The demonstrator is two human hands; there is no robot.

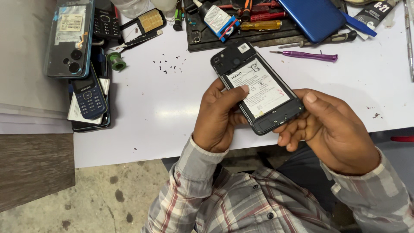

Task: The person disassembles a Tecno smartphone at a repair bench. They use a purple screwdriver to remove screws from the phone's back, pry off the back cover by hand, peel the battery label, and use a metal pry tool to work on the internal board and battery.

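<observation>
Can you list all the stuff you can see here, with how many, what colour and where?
opened phone: one, black with white battery, held in both hands
tiny screws: many, black, scattered on white table
purple screwdriver: one, right of the opened phone
blue cover: one, top right
yellow screwdriver: one, on dark tray at top
keypad phone: one, dark blue, left pile
left hand: thumb on the battery
right hand: gripping the phone's lower end
</observation>
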